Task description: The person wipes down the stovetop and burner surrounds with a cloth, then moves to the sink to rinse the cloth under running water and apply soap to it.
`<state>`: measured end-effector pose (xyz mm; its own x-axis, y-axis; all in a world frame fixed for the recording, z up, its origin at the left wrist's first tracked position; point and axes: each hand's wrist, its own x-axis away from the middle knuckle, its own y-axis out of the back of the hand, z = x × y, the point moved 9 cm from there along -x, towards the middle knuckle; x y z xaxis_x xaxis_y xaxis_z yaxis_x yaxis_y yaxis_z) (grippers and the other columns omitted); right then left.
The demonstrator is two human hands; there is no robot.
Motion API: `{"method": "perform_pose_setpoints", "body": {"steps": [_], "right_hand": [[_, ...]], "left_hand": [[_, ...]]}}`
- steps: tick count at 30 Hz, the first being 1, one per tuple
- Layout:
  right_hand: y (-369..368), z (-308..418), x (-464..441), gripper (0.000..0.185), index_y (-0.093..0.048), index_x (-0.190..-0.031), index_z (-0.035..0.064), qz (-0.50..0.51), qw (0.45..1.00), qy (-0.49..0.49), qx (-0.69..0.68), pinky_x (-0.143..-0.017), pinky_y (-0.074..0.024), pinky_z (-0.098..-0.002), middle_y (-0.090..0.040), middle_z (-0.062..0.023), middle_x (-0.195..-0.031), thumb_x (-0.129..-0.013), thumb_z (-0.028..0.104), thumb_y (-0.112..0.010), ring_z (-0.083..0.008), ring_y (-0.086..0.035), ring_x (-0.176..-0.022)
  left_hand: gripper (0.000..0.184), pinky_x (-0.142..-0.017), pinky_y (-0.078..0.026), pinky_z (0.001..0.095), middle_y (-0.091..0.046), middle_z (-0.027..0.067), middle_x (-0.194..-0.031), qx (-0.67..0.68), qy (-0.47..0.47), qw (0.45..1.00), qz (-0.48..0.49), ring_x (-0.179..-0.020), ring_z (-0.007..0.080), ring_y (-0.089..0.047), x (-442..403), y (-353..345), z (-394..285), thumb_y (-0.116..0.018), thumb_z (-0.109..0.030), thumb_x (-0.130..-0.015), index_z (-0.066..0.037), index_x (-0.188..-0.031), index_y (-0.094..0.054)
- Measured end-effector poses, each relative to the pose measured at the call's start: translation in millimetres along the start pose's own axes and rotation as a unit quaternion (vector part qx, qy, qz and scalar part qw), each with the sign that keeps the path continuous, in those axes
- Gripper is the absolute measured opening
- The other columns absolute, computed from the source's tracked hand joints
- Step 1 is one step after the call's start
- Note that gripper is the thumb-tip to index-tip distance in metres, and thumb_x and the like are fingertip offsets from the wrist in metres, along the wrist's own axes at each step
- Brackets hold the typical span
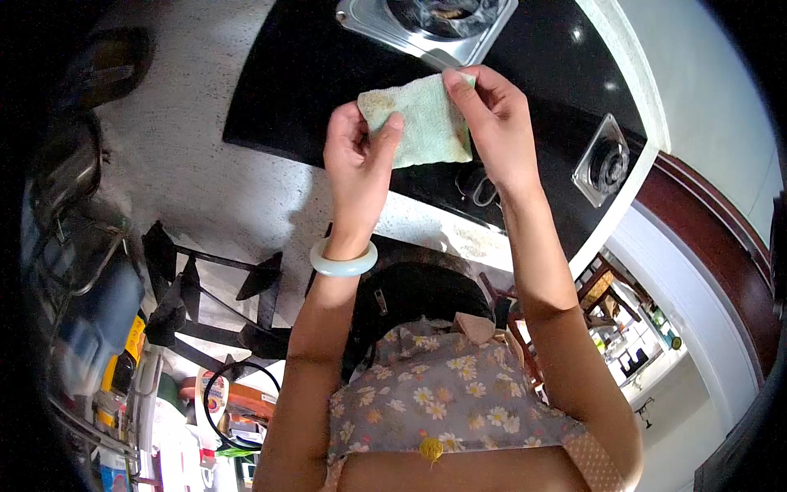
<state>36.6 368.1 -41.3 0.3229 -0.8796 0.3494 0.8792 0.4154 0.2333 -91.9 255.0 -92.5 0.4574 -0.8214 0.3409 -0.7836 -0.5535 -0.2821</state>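
A pale green cleaning cloth [428, 123], folded into a rectangle with brownish stains, is stretched between my two hands above the black stove top. My left hand [359, 156] pinches its left end, thumb on top and fingers behind. At the right end, my right hand [495, 123] grips the upper corner between thumb and fingers. A white bangle [343, 258] circles my left wrist. Just beyond the cloth lies a burner with a shiny metal drip tray [369, 23].
The black glass stove top [283, 90] carries a second burner [607, 161] on the right. A black pan support [221, 303] sits on the speckled grey counter [188, 123] to the left. Bottles and packets crowd a rack [143, 394] at lower left.
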Motion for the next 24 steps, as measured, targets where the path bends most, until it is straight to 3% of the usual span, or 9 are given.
{"method": "perform_pose_setpoints", "body": {"steps": [3,4,8,9,11,15,18,21,24], "right_hand": [[-19,27,-19,0.020,-0.071,-0.100,-0.0003,-0.021,0.991,0.113,0.062,-0.052,-0.0428,-0.0218,-0.065,-0.0018,-0.072,-0.096,0.019,-0.069,-0.0043,-0.053,-0.059],[-27,32,-25,0.019,-0.069,-0.105,0.0026,-0.017,0.987,0.106,0.118,-0.065,-0.0488,-0.0224,-0.065,0.0015,-0.083,-0.096,0.020,-0.069,-0.0045,-0.058,-0.077],[-67,67,-45,0.031,-0.060,-0.105,0.0035,-0.109,0.893,0.327,0.291,-0.072,-0.0540,-0.0361,-0.069,-0.0152,-0.092,-0.083,0.016,-0.079,-0.0279,-0.068,-0.085],[-78,70,-50,0.031,-0.062,-0.106,0.0054,-0.126,0.846,0.394,0.337,-0.073,-0.0525,-0.0414,-0.067,-0.0128,-0.088,-0.080,0.012,-0.079,-0.0321,-0.065,-0.084],[-91,69,-58,0.028,-0.065,-0.100,0.0068,-0.145,0.818,0.412,0.375,-0.071,-0.0506,-0.0433,-0.063,-0.0108,-0.083,-0.075,0.009,-0.078,-0.0325,-0.061,-0.080],[-100,63,-58,0.018,-0.069,-0.090,0.0073,-0.128,0.794,0.433,0.408,-0.069,-0.0506,-0.0408,-0.061,-0.0090,-0.085,-0.074,0.008,-0.076,-0.0300,-0.060,-0.081],[-104,59,-66,0.014,-0.070,-0.089,0.0074,-0.094,0.793,0.419,0.432,-0.070,-0.0516,-0.0397,-0.062,-0.0077,-0.089,-0.075,0.009,-0.075,-0.0290,-0.060,-0.083],[-107,61,-67,0.017,-0.072,-0.094,0.0075,-0.051,0.788,0.429,0.438,-0.073,-0.0527,-0.0394,-0.062,-0.0071,-0.091,-0.077,0.009,-0.074,-0.0286,-0.061,-0.085],[-103,65,-57,0.023,-0.072,-0.101,0.0070,-0.006,0.794,0.417,0.441,-0.076,-0.0535,-0.0393,-0.063,-0.0073,-0.094,-0.078,0.009,-0.072,-0.0285,-0.061,-0.089]], "left_hand": [[0.043,-0.085,-0.051,0.0267,-0.062,0.0107,-0.110,-0.035,-0.077,0.994,-0.069,-0.097,0.0130,-0.061,-11,19,-23,-0.071,-0.008,-0.093,0.002,-0.126,-0.046],[0.052,-0.084,-0.050,0.0280,-0.058,0.0134,-0.114,-0.099,-0.114,0.985,-0.089,-0.095,0.0152,-0.059,-15,23,-35,-0.072,-0.004,-0.091,0.002,-0.132,-0.040],[0.056,-0.083,-0.049,0.0358,-0.049,0.0184,-0.121,-0.201,-0.167,0.955,-0.144,-0.099,0.0237,-0.056,-32,36,-63,-0.071,0.002,-0.087,0.002,-0.133,-0.039],[0.056,-0.084,-0.049,0.0350,-0.050,0.0168,-0.120,-0.228,-0.188,0.945,-0.137,-0.100,0.0221,-0.055,-38,36,-64,-0.070,0.001,-0.088,0.001,-0.134,-0.039],[0.055,-0.086,-0.048,0.0335,-0.051,0.0135,-0.118,-0.283,-0.230,0.923,-0.125,-0.102,0.0190,-0.052,-47,34,-72,-0.069,-0.001,-0.090,0.000,-0.136,-0.038],[0.031,-0.098,-0.043,0.0388,-0.048,0.0178,-0.118,-0.398,-0.235,0.876,-0.135,-0.112,0.0340,-0.050,-47,35,-79,-0.066,0.002,-0.088,-0.004,-0.118,-0.061],[0.033,-0.104,-0.039,0.0430,-0.047,0.0188,-0.129,-0.410,-0.227,0.874,-0.129,-0.118,0.0376,-0.048,-52,36,-73,-0.066,0.002,-0.086,-0.010,-0.116,-0.068],[0.044,-0.107,-0.035,0.0475,-0.042,0.0175,-0.141,-0.542,-0.267,0.786,-0.129,-0.127,0.0400,-0.043,-52,18,-88,-0.069,0.006,-0.079,-0.012,-0.120,-0.068],[0.046,-0.111,-0.031,0.0494,-0.042,0.0144,-0.144,-0.553,-0.258,0.787,-0.097,-0.133,0.0376,-0.040,-61,11,-84,-0.071,0.003,-0.077,-0.011,-0.120,-0.068]]}}
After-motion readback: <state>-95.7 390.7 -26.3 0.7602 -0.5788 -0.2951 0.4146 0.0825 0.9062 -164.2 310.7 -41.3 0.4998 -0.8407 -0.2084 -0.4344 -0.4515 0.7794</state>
